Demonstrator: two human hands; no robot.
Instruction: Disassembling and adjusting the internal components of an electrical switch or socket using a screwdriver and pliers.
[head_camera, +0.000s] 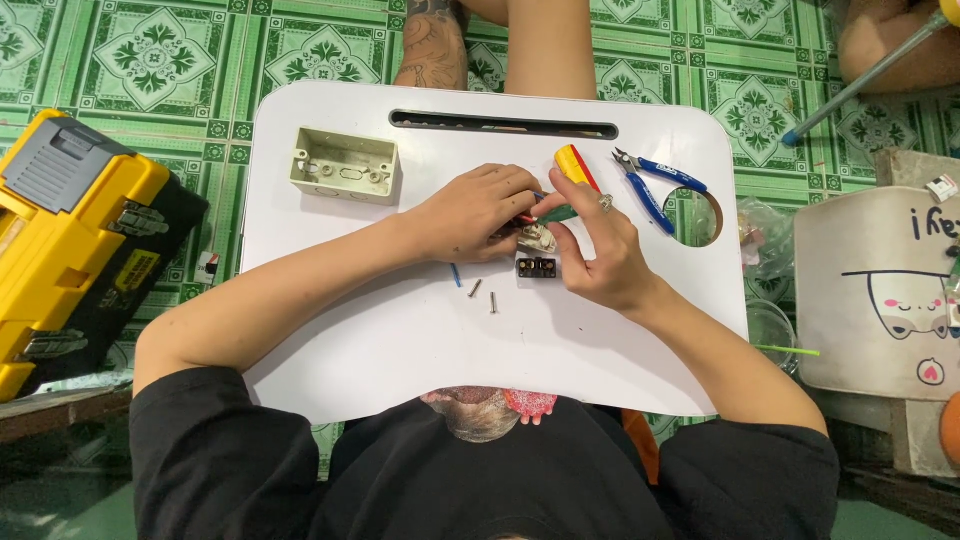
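My left hand (470, 212) and my right hand (598, 252) meet over the middle of a white lap table (400, 330). Together they grip a small beige switch part (540, 238) with coloured wires. A screwdriver with a yellow and red handle (574, 165) sticks up behind my right hand, which seems to hold it. Just below the hands lie a small black component (537, 267), two screws (484, 294) and a short blue wire piece (455, 275).
A beige wall box (345, 165) sits at the table's back left, blue-handled cutters (652, 185) at the back right near a round hole. A yellow toolbox (70, 230) stands on the green tiled floor at left. A white storage box (880, 290) is at right.
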